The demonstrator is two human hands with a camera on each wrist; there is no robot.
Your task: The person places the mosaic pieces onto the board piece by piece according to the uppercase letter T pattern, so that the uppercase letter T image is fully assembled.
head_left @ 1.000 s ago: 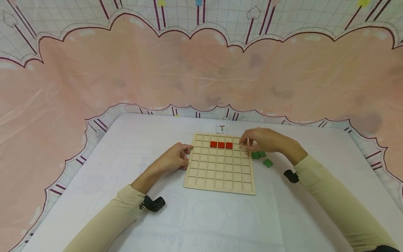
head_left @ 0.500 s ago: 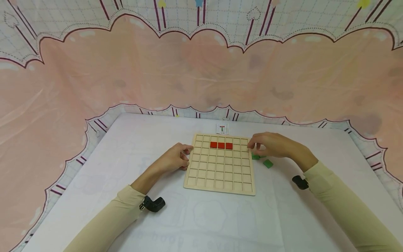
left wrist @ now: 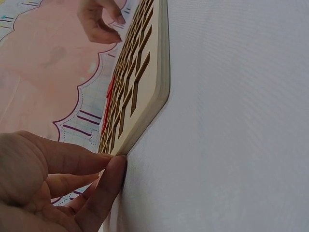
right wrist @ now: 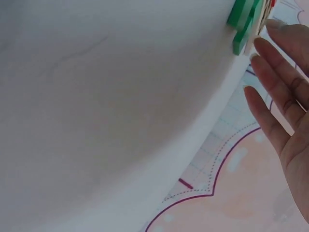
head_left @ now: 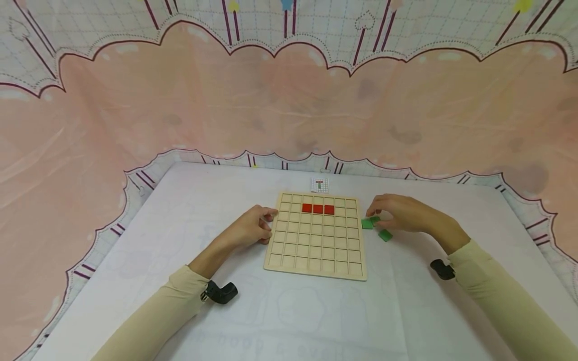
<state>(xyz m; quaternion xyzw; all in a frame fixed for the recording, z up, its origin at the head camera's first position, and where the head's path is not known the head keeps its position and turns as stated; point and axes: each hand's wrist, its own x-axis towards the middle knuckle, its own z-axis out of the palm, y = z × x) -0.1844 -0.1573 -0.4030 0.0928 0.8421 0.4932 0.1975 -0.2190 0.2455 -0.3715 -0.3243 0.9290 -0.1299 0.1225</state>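
A wooden grid board (head_left: 313, 250) lies flat on the white table, with a row of three red square tiles (head_left: 318, 208) set in its upper cells. At the board's left edge is my left hand (head_left: 246, 228); in the left wrist view its thumb and index finger (left wrist: 77, 159) pinch the rim. Just past the right edge, my right hand (head_left: 399, 211) hovers over loose green square tiles (head_left: 367, 224), partly hiding one. Its fingers (right wrist: 277, 92) look relaxed and spread in the right wrist view, with nothing held between them.
Behind the board lies a small printed card (head_left: 319, 185) with a red and green grid pattern. Another green tile (head_left: 385, 235) rests a little nearer than the others. A patterned cloth backdrop (head_left: 289, 110) rises behind the table.
My right hand has moved off the board's upper right cells, rightward and slightly nearer, to above the green tiles. The left hand has stayed at the board's left edge.
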